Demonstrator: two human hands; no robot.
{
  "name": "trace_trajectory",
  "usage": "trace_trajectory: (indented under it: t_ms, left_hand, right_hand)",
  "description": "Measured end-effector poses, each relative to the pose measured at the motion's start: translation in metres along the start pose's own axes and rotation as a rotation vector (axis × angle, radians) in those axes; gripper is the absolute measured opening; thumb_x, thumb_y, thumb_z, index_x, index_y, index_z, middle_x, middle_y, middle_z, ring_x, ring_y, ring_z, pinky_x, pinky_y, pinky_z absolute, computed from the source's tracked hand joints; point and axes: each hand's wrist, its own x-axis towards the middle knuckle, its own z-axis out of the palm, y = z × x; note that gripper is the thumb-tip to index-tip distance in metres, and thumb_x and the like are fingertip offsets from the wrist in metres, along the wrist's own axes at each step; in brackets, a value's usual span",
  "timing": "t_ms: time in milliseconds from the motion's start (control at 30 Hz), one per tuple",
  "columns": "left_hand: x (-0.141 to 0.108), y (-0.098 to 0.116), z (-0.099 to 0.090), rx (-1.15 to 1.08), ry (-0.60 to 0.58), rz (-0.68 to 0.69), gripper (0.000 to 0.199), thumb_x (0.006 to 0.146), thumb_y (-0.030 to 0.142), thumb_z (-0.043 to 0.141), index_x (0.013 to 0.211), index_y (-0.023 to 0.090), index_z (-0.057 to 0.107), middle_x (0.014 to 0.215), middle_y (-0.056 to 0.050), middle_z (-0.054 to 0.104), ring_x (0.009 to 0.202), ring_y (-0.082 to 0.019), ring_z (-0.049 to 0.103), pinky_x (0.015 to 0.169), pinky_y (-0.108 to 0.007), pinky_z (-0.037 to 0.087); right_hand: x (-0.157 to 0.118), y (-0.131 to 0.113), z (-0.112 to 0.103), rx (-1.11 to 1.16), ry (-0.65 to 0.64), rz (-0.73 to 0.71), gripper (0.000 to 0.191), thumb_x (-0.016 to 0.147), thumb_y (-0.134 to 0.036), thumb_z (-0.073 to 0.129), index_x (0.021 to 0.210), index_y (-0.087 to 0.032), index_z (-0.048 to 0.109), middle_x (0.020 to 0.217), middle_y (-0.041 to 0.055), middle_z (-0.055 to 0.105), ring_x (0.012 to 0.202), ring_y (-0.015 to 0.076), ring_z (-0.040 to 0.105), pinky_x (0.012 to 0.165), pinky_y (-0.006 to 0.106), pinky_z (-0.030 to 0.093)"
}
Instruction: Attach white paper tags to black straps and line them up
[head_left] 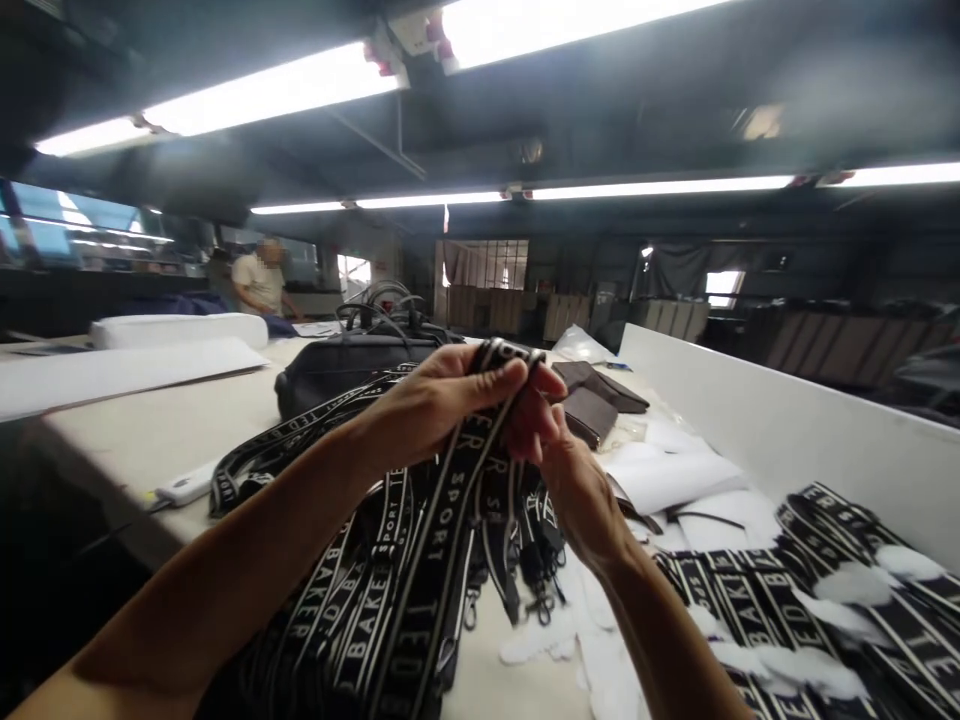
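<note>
A black strap (442, 530) with white lettering and pale edge stripes hangs from both hands near the middle of the view. My left hand (465, 385) grips its folded top, the thumb pressed over it. On the other side, my right hand (551, 430) has its fingers curled around the same strap just below the fold. Beneath the hands lies a pile of similar straps (322, 600), some with metal clips (544, 605) at their ends.
More straps (757, 600) with white padding lie at the right. A black bag (337, 365), brown pouches (592, 400) and white sheets (667, 475) are beyond. A white partition (780, 420) borders the right. A person (259, 280) stands far left.
</note>
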Motion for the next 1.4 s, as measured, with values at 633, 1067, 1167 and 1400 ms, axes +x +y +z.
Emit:
trace_trajectory:
  t_ms: [633, 1067, 1167, 1400]
  left_hand:
    - [0.025, 0.004, 0.01, -0.926, 0.446, -0.159, 0.033, 0.103, 0.021, 0.04, 0.125, 0.001, 0.053, 0.076, -0.009, 0.067, 0.062, -0.012, 0.068, 0.058, -0.017, 0.059]
    - [0.031, -0.033, -0.036, -0.363, 0.515, 0.181, 0.019, 0.09, 0.022, 0.068, 0.097, 0.005, 0.07, 0.076, -0.004, 0.068, 0.048, -0.001, 0.052, 0.043, -0.008, 0.042]
    - [0.027, -0.035, -0.033, -0.174, 0.547, 0.259, 0.023, 0.086, 0.027, 0.073, 0.099, 0.008, 0.072, 0.075, -0.004, 0.069, 0.049, -0.002, 0.052, 0.043, -0.009, 0.042]
    - [0.005, -0.017, -0.027, 0.161, 0.685, 0.434, 0.03, 0.091, 0.038, 0.065, 0.103, 0.011, 0.07, 0.076, -0.006, 0.073, 0.049, -0.008, 0.06, 0.045, -0.017, 0.046]
  right_hand:
    - [-0.012, 0.064, 0.019, 0.178, 0.099, 0.092, 0.056, 0.081, -0.07, 0.061, 0.085, -0.014, 0.063, 0.068, 0.0008, 0.056, 0.056, 0.0106, 0.047, 0.052, 0.022, 0.04]
    - [-0.05, 0.053, 0.055, 0.243, -0.16, 0.192, 0.089, 0.081, -0.086, 0.036, 0.122, -0.012, 0.063, 0.076, 0.0098, 0.072, 0.062, 0.0186, 0.06, 0.057, 0.026, 0.046]
    - [-0.049, 0.052, 0.062, 0.24, -0.217, 0.188, 0.075, 0.07, -0.075, 0.069, 0.111, -0.013, 0.066, 0.079, 0.0081, 0.071, 0.065, 0.0185, 0.062, 0.061, 0.027, 0.05]
    - [-0.049, 0.071, 0.084, -0.065, -0.145, 0.275, 0.057, 0.089, -0.066, 0.052, 0.097, -0.014, 0.075, 0.077, 0.0108, 0.071, 0.082, 0.0247, 0.065, 0.081, 0.036, 0.052]
